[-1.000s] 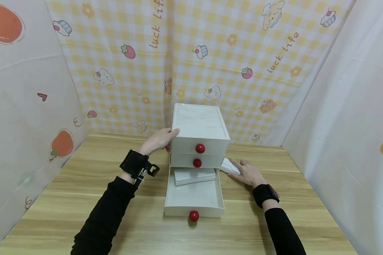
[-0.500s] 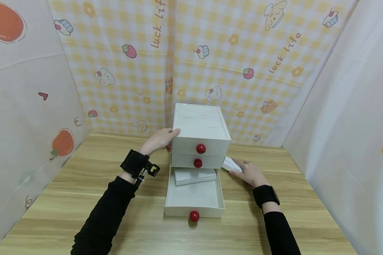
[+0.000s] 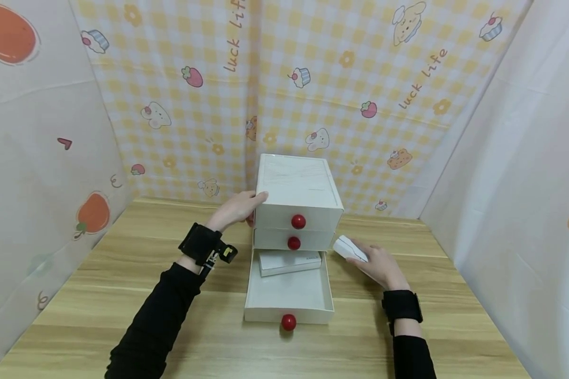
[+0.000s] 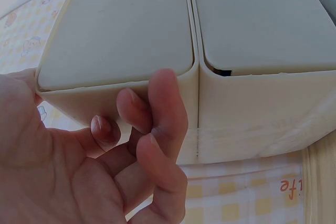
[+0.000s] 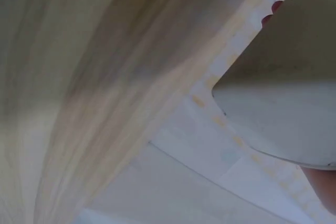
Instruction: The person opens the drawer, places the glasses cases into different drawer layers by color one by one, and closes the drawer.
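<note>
A white three-tier drawer unit [image 3: 294,181] with red round knobs stands on the wooden table, its bottom drawer [image 3: 289,295] pulled out. Inside that drawer lies a flat white box [image 3: 289,262]. My left hand [image 3: 237,208] steadies the unit at its upper left, thumb over the front top edge; in the left wrist view its curled fingers [image 4: 168,98] rest against the side. To the right of the unit, my right hand [image 3: 379,263] grips a small white box [image 3: 348,247] with thin dark lines on it. In the right wrist view this box [image 5: 283,119] hides most of the fingers.
The wooden table [image 3: 123,295] extends to both sides and in front of the open drawer. A yellow checked cloth [image 3: 294,100] hangs right behind the unit. White cloth walls [image 3: 517,173] close off the left and right sides.
My right hand has drawn the small white box a little to the right and toward me, away from the unit. The left hand and the drawers stay as they were.
</note>
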Motion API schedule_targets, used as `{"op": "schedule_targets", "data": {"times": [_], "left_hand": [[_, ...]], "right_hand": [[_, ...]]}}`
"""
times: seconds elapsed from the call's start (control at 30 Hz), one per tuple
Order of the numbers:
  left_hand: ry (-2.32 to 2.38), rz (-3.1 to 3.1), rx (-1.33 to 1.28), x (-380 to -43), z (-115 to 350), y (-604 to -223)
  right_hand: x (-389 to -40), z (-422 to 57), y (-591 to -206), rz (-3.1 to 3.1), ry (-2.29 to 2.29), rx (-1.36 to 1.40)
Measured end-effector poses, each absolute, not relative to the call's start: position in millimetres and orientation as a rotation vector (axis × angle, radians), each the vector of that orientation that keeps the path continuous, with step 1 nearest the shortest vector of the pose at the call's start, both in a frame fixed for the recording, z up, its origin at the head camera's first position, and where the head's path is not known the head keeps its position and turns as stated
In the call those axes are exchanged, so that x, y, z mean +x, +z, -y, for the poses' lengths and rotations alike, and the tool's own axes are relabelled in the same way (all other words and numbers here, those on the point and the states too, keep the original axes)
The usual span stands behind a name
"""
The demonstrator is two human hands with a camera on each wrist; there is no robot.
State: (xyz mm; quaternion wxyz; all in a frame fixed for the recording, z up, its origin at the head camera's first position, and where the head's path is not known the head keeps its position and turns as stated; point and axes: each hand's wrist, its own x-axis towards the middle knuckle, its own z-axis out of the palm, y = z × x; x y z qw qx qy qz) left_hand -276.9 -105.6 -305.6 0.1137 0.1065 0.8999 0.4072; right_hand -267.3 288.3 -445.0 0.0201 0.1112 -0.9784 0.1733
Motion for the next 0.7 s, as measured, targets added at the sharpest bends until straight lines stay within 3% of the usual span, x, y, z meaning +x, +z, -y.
{"op": "schedule_targets", "data": {"times": [0.7], "left_hand": [[1.202, -2.635, 0.309, -277, 106, -306]], "right_hand": [[-221, -277, -376, 3.08, 0.608, 0.517]]}}
